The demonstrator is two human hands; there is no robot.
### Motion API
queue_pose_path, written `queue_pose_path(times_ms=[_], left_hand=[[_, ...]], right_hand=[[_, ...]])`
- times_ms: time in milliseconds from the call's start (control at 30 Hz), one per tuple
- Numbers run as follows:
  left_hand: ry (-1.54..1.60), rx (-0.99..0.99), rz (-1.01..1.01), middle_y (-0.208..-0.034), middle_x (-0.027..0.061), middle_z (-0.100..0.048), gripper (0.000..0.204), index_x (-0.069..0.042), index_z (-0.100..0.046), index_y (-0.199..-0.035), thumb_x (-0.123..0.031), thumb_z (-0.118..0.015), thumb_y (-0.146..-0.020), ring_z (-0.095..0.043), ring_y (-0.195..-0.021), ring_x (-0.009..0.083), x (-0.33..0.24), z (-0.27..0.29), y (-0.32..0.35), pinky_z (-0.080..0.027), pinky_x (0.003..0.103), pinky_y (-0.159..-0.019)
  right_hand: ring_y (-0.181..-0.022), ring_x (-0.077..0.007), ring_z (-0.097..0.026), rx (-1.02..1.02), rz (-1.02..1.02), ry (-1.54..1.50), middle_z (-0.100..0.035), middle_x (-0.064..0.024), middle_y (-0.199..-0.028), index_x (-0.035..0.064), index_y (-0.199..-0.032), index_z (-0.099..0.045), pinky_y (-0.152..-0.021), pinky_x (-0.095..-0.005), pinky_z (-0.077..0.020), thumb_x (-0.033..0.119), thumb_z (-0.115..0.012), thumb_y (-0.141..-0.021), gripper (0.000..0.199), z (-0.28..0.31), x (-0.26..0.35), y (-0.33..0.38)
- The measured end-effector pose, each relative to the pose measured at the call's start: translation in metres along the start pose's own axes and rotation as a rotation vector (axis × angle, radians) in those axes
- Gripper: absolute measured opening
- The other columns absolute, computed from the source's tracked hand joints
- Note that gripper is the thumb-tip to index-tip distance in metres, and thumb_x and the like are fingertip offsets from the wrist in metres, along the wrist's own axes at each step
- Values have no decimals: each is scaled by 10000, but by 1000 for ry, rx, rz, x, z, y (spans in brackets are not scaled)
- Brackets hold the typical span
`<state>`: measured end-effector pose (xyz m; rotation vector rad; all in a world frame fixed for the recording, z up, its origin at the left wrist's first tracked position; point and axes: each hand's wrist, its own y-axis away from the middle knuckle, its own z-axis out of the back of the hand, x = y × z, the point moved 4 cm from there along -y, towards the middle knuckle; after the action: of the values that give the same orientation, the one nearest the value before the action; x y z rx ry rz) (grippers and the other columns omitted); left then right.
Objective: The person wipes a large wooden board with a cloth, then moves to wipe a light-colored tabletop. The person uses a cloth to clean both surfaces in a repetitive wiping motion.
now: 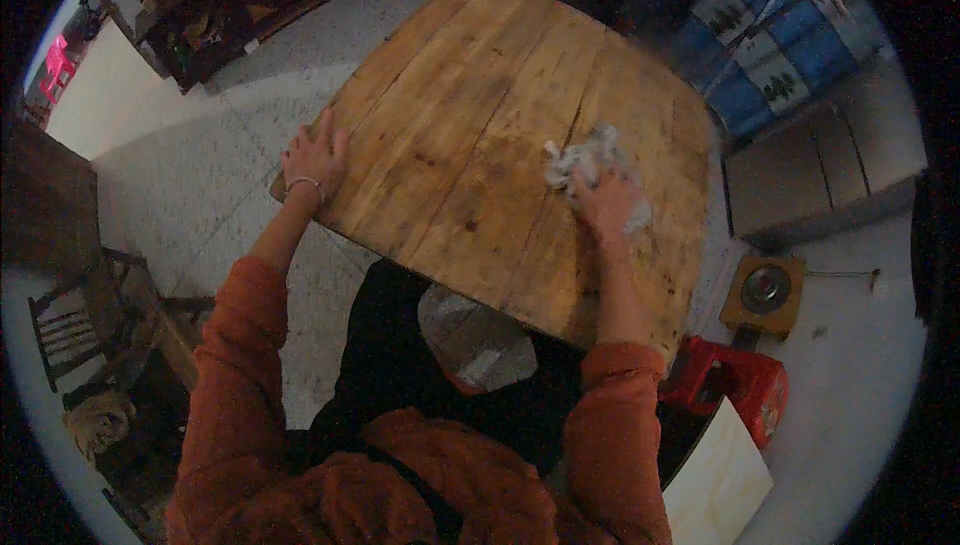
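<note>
Nearest, two forearms in rust-orange sleeves reach up from the lower edge onto the wooden plank surface (470,135). The left hand (315,157), a thin bracelet at its wrist, lies flat at the surface's left corner, fingers loosely spread on the wood. The right hand (607,203) presses down on a crumpled grey-white cloth (590,158) near the right edge, fingers curled over it. Beyond the far right corner stand blue-and-white boxes (770,55).

Bare tabletop (480,135) between hands
</note>
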<state>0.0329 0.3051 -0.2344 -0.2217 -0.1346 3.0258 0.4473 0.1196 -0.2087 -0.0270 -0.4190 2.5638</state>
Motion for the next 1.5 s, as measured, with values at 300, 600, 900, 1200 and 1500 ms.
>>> queue_pose_path(times_ms=[300,600,900,1200,1500], left_hand=[[-61,-41,34,-1337,197,-408,562,-326,-218,-1447,-486,-351,-925,-455,-1180,377,14,-1,6,-344,527,-956],[-58,-26,49,-1337,190,-409,538,-321,-243,-1441,-469,-340,-933,-449,-1192,374,14,-6,3,-345,522,-962],[15,59,36,-1370,180,-388,573,-327,-180,-1452,-512,-327,-930,-436,-1221,363,27,-16,-6,-346,527,-973],[-33,30,51,-1373,148,-396,552,-348,-214,-1445,-519,-313,-930,-430,-1236,340,37,-22,-12,-344,527,-972],[-44,43,48,-1382,140,-396,543,-336,-237,-1443,-500,-329,-933,-415,-1240,358,23,-12,-3,-328,523,-981]], right_hand=[[-1257,-435,-353,75,108,-261,-445,-143,-1364,193,-1243,-574,-1062,-550,-229,438,-631,-802,508,55,-56,126],[-1228,-395,-411,181,-258,96,-430,-197,-1352,133,-1332,-471,-1028,-473,-309,553,-543,-830,659,19,-135,21],[-1275,-395,-359,-44,237,-273,-464,-157,-1343,193,-1238,-579,-1037,-564,-265,462,-648,-775,540,46,-29,118],[-1230,-451,-375,-107,-68,-75,-408,-193,-1383,128,-1231,-582,-1020,-512,-317,387,-631,-811,496,84,-115,192],[-1218,-416,-430,10,-333,74,-449,-135,-1366,158,-1265,-549,-981,-490,-393,596,-490,-838,614,26,-171,23]])
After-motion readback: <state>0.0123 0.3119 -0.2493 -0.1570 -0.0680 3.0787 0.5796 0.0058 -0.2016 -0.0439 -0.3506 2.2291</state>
